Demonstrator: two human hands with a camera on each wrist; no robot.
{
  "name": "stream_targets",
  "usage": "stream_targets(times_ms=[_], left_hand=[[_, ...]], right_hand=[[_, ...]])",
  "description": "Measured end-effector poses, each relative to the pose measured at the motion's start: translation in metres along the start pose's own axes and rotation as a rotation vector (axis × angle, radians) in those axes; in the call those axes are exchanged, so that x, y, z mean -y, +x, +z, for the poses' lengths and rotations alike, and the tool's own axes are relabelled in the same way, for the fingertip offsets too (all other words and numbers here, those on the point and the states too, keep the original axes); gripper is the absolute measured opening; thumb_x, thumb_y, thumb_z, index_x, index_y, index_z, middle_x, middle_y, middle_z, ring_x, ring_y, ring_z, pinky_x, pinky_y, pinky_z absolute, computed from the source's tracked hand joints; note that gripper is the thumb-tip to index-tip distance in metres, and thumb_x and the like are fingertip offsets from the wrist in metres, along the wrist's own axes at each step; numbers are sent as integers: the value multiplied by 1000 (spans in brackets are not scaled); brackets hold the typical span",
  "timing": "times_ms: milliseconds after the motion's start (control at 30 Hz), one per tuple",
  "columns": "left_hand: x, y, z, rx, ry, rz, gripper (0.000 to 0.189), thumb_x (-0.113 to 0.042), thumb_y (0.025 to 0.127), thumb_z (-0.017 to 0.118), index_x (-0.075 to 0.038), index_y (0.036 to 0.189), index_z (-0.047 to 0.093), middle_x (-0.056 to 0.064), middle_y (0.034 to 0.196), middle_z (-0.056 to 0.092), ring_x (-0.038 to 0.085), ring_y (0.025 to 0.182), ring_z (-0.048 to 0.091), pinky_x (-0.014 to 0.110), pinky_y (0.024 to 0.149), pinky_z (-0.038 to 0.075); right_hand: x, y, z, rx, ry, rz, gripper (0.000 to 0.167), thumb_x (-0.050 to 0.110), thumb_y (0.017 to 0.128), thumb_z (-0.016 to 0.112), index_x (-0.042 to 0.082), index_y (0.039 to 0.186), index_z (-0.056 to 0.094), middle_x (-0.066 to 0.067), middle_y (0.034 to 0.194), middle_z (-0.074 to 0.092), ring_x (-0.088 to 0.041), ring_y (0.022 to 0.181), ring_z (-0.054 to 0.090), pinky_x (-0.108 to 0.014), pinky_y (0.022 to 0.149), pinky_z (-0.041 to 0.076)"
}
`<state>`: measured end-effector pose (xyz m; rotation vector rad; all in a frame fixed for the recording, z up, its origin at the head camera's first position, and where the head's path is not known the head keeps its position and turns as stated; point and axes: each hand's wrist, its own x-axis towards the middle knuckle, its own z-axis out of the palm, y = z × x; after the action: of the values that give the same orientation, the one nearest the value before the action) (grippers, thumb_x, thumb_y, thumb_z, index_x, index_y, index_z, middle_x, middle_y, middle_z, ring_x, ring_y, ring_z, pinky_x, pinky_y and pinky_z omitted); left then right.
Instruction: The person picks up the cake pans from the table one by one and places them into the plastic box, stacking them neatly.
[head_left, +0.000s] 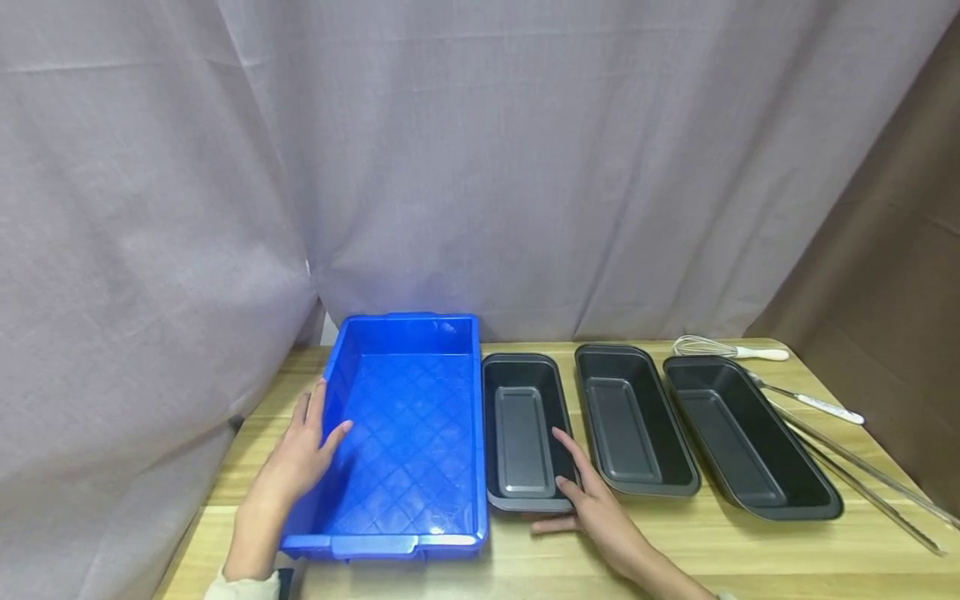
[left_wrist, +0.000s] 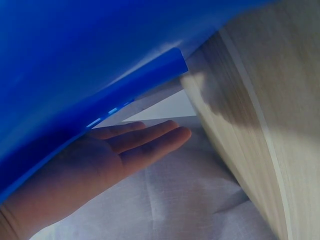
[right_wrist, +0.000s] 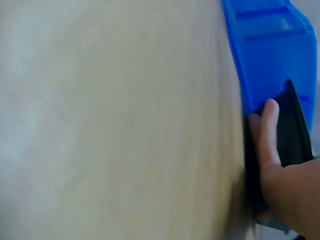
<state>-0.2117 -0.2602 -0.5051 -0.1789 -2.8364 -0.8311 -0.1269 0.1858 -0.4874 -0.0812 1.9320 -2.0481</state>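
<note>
An empty blue plastic bin (head_left: 420, 433) stands on the table, its long sides running away from me. Along its left rim lies my left hand (head_left: 288, 467), with the thumb over the inside; in the left wrist view the straight fingers (left_wrist: 152, 145) show outside the bin, just below the rim. Close against the bin's right side sits a black loaf pan (head_left: 525, 442). My right hand (head_left: 600, 521) holds that pan by its near right corner, fingers over the rim and thumb (right_wrist: 270, 130) along the outside of the near end.
Two more black loaf pans, a middle one (head_left: 622, 429) and a right one (head_left: 738, 446), lie further right. Beyond them are a whisk (head_left: 720, 348), a white-handled utensil (head_left: 825, 407) and long metal tongs (head_left: 862, 483). A grey curtain (head_left: 525, 167) hangs behind the wooden table (head_left: 517, 575).
</note>
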Motion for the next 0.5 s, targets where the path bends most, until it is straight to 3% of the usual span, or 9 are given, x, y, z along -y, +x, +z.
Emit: stream_targets(times_ms=[67,167,300,367,433,500], left_hand=[[-3,-1,-1,-12,5,-1,89,-64,113,45,-16,178,6,45,168,26,71,143,43,82,110,40],[-26,-6,-18,49,-10,-24,89,-59,115,46,-10,177,6,48,168,23,73,144,39,83,112,37],[-59,-14,-40,148,-32,-86,86,-44,117,51,-1,175,4,48,171,14,71,151,31,80,120,32],[-68,-16,-45,177,-26,-108,85,-39,118,51,2,174,3,47,172,11,70,153,29,79,121,31],[-72,-16,-48,199,-15,-131,84,-38,118,50,2,174,1,46,173,9,69,154,27,79,122,31],[-72,-16,-49,196,-11,-131,83,-37,119,49,2,174,1,46,172,10,70,154,27,79,122,30]], right_hand=[[-4,1,1,0,89,-24,78,-6,110,29,26,178,8,-18,182,-20,-64,137,55,-60,96,64],[-5,1,0,20,203,-35,83,-11,104,27,23,177,7,-22,181,-13,-59,153,37,-65,103,59],[-2,-5,-2,23,266,-20,89,-13,100,27,25,178,4,-25,179,-10,-51,145,51,-68,108,54],[1,-9,-2,9,268,-20,91,-14,100,29,24,178,4,-22,180,-15,-50,143,53,-70,108,53],[5,-13,-1,-6,251,-24,90,-15,100,32,25,178,8,-17,181,-21,-51,146,47,-72,109,51],[10,-17,-1,-22,206,-43,88,-14,101,35,23,177,12,-12,181,-27,-53,156,29,-77,111,46]])
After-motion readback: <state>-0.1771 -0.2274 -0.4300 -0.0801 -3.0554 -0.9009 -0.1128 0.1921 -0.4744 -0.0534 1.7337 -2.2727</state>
